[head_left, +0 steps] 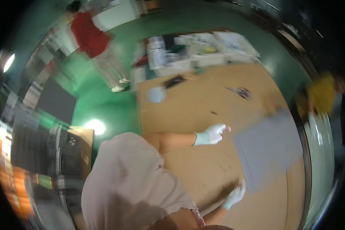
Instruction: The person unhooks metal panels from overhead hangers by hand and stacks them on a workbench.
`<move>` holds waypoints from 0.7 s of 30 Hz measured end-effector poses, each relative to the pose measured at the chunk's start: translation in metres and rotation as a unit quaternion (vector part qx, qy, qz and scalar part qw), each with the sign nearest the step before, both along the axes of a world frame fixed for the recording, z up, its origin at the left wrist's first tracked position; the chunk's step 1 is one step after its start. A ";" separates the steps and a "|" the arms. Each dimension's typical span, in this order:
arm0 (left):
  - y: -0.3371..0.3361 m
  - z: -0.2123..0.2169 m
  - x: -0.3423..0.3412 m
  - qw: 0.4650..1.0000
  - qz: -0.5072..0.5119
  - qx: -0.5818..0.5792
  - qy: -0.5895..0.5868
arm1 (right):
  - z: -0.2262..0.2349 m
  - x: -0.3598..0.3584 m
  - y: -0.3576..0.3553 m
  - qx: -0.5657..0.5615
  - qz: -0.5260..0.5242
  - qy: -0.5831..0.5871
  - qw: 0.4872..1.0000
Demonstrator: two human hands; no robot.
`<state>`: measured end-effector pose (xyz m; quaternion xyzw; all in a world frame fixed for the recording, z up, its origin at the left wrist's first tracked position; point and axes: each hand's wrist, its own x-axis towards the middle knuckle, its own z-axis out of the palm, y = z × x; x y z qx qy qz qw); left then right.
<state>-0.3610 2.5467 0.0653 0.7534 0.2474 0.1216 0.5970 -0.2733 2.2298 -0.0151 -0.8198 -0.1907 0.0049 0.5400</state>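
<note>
A stack of flat grey sheets lies on the brown tabletop, its layered edge turned toward me. My left hand, in a white glove with a pale green cuff, hovers just left of the stack. Its fingers reach toward the sheets, partly bent, with nothing visible in them. Lower down, my right hand, gloved the same way, is at the stack's near left edge. Its fingertips seem to meet the sheets there, but blur hides whether they grip.
White bins of mixed items line the table's far end. Scissors, a dark flat object and a pale round piece lie on the table. A person in red stands far left; another in yellow is at right.
</note>
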 end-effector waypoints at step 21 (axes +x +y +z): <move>0.205 0.301 -0.880 0.445 0.736 0.475 -0.185 | 0.096 -0.304 0.364 -0.091 0.503 -0.049 0.858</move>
